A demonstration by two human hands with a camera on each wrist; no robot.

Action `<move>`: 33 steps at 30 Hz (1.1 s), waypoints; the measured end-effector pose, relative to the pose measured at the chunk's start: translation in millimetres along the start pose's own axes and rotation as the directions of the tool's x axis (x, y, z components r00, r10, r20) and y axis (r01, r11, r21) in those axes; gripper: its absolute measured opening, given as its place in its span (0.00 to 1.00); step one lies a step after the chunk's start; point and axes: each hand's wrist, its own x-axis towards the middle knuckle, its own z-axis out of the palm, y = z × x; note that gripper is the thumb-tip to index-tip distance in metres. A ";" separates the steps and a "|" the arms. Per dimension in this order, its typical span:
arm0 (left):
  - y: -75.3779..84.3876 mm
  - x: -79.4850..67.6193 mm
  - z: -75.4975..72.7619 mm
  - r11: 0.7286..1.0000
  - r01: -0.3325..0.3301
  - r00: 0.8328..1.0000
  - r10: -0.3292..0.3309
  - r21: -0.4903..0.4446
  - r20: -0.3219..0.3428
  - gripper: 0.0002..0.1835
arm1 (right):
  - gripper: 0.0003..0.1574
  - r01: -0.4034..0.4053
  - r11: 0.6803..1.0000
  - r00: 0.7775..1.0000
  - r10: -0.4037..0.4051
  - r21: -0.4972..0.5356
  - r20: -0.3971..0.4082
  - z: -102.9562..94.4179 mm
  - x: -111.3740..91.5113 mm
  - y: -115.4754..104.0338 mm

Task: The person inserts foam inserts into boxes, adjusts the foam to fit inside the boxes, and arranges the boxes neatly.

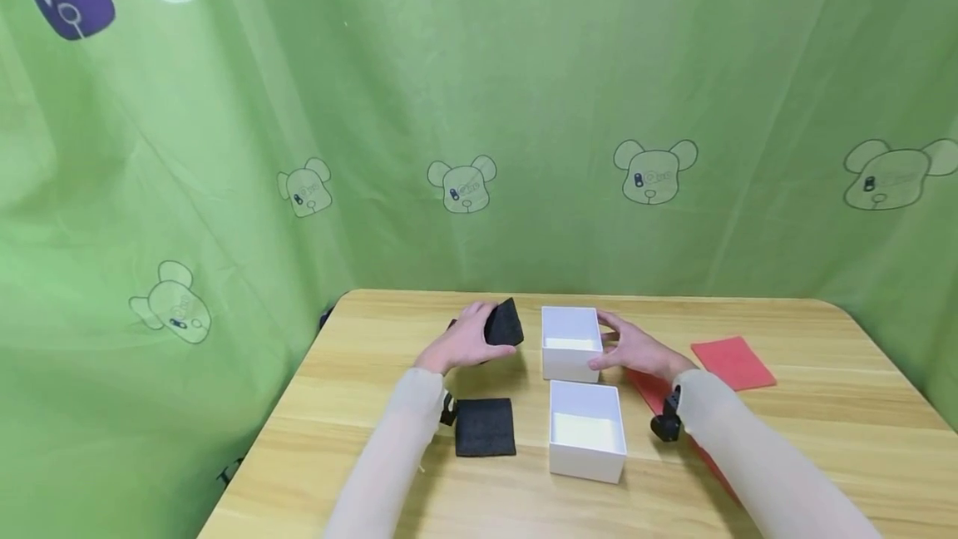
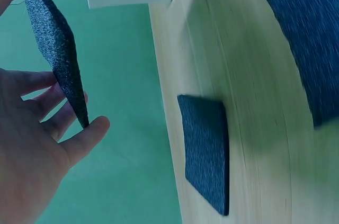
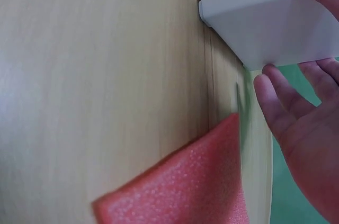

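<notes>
Two white boxes at the centre of the head view, the upper box [image 1: 570,363] and the lower box [image 1: 587,462], lined up just apart, insides bare! Right hand [image 1: 636,352] grips the upper box at its right side, thumb at the front corner, some fingertips lost behind. Three black squares: left hand [image 1: 467,339] has the held black square [image 1: 505,324] between thumb and fingers, left of the upper box; the lower black square [image 1: 485,427] lies flat at lower centre-left; the third black square [image 2: 205,152], mid-frame in the left wrist view, is almost hidden by that hand from above. And the red! One red sheet [image 1: 733,363] at right, more red material [image 1: 649,389] under the right sleeve [image 1: 756,447], covered enough that its count can't be told.
</notes>
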 end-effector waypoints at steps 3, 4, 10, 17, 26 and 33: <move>6.3 5.3 1.6 1.000 -0.013 1.000 0.013 0.013 0.007 0.52 | 0.69 0.008 1.000 1.000 -0.008 0.013 0.006 -1.2 0.4 -3.1; 8.3 6.8 2.3 1.000 -0.014 1.000 0.014 0.017 0.011 0.53 | 0.69 0.008 1.000 1.000 -0.008 0.018 0.008 -1.5 0.2 -4.4; 20.4 15.9 5.5 0.998 -0.042 0.999 0.041 0.042 0.022 0.52 | 0.69 0.005 0.999 1.000 -0.005 0.039 0.022 -1.0 0.3 -7.3; 31.7 28.7 8.1 0.997 -0.066 0.997 0.065 0.046 0.028 0.51 | 0.70 -0.010 1.000 1.000 0.010 0.020 0.017 0.3 2.5 -5.6; 48.5 44.2 12.9 0.989 -0.096 0.994 0.089 0.116 0.062 0.49 | 0.68 0.005 1.000 1.000 -0.005 0.010 0.029 -0.4 -3.7 -5.5; 60.2 54.5 19.3 0.969 -0.134 0.989 0.119 0.209 0.083 0.47 | 0.68 0.009 1.000 1.000 -0.010 0.016 0.029 -1.8 -2.5 -3.4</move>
